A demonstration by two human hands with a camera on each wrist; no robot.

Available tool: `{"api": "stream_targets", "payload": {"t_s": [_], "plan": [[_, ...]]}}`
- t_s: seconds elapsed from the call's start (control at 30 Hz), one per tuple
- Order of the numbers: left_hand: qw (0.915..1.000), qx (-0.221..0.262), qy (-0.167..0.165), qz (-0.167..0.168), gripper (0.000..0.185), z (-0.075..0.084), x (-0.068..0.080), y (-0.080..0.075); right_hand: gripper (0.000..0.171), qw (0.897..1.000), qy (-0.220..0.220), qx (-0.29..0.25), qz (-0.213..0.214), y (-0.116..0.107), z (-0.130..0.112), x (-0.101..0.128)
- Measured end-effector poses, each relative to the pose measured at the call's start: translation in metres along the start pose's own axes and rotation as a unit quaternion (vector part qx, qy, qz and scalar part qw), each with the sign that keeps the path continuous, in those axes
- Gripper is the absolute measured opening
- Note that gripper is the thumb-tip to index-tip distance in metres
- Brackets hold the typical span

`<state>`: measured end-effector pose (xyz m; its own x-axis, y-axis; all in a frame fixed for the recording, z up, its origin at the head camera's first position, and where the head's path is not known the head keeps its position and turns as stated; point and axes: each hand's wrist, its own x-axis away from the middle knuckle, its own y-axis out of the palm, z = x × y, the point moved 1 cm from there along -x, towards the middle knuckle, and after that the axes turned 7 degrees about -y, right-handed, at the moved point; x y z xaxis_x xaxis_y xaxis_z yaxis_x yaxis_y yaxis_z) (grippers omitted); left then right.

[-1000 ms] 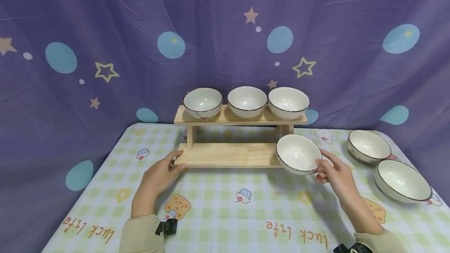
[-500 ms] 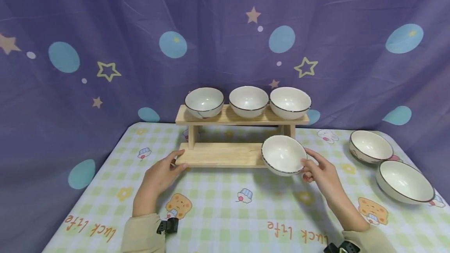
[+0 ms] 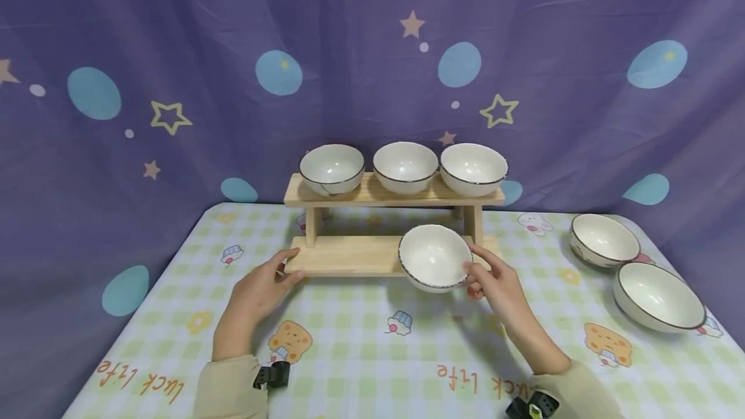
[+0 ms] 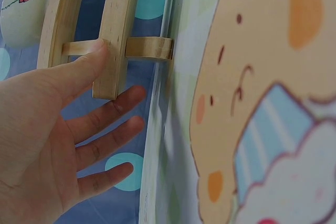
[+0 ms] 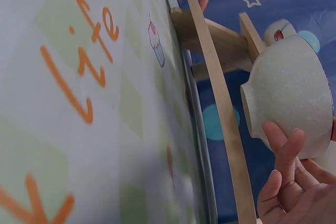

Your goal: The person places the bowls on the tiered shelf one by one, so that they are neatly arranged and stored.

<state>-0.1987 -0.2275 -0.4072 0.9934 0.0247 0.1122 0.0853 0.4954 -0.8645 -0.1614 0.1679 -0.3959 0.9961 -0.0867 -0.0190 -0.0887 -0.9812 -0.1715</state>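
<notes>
1. Head view showed a two-tier wooden rack on a checked tablecloth, with three bowls lined along its upper shelf.
2. A fourth bowl was held by the right hand, thumb over the near rim and fingers curled under the wall. It hung tilted toward the camera, in front of the right half of the lower shelf; whether its foot already touched the board could not be told.
3. Right wrist view showed the bowl's speckled underside cradled on the fingertips, just clear of the lower board's front edge.
4. The left hand lay relaxed with fingers straight. In the left wrist view its thumb pressed the end of the lower board, steadying the rack.
5. Judgement: the bowl should be levelled before it is lowered, its foot set fully on the board behind the front edge and clear of the right upright, while the left hand braces the rack.
6. Two spare bowls sat well apart at the right of the table.
</notes>
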Motion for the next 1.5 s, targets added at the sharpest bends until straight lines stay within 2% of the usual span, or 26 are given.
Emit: {"api": "stream_targets", "payload": {"t_s": [0.47, 0.9, 1.23, 1.5], "plan": [[1.0000, -0.001, -0.002, -0.003, 0.064, 0.000, 0.000, -0.001, 0.046, 0.999, -0.015, -0.035, -0.007, 0.040, -0.002, -0.005], [1.0000, 0.001, 0.002, -0.006, 0.063, 0.000, 0.000, -0.001, 0.050, 0.996, -0.010, -0.077, -0.033, 0.072, -0.006, -0.009], [0.9999, 0.001, 0.010, -0.002, 0.061, -0.001, 0.000, -0.004, 0.053, 0.996, -0.017, -0.076, -0.045, 0.094, -0.012, -0.016], [0.9999, 0.001, 0.014, -0.003, 0.060, -0.001, 0.000, -0.003, 0.055, 0.993, -0.012, -0.104, -0.058, 0.113, -0.013, -0.020]]}}
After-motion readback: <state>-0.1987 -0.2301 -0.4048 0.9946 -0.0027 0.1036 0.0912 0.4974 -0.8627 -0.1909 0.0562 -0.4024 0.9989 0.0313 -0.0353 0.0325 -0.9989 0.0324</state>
